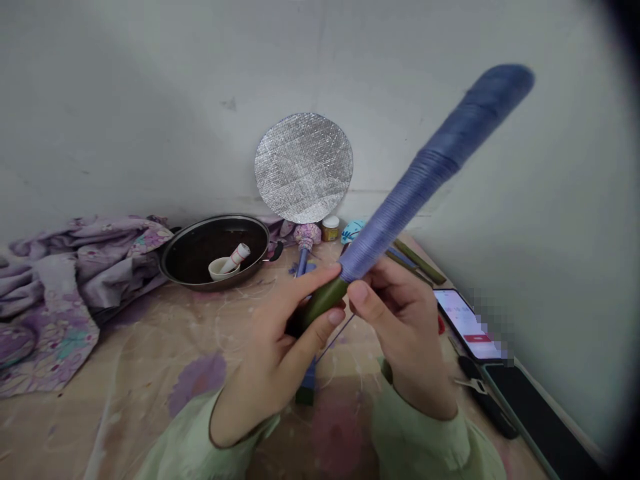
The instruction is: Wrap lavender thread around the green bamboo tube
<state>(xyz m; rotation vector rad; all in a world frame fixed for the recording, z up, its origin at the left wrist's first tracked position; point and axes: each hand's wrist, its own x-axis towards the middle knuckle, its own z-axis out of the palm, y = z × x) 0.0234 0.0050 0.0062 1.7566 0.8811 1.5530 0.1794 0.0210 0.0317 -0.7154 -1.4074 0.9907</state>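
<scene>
Blue-wound stick (425, 177) slants toward upper right of frame, its green end (326, 298) clamped in your left grip (274, 343) (right grip (410, 333) pinching the lower windings (361, 255)).

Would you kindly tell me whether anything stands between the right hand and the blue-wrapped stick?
Nothing visible does: the right hand touches the blue-wrapped stick near where the winding meets the bare green end, which the left hand grips. A thin thread slants down between the hands, without visibly blocking either.

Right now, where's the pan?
In the head view, the pan sits left of centre, between the purple cloth and the silver disc, beyond the left hand.
</scene>
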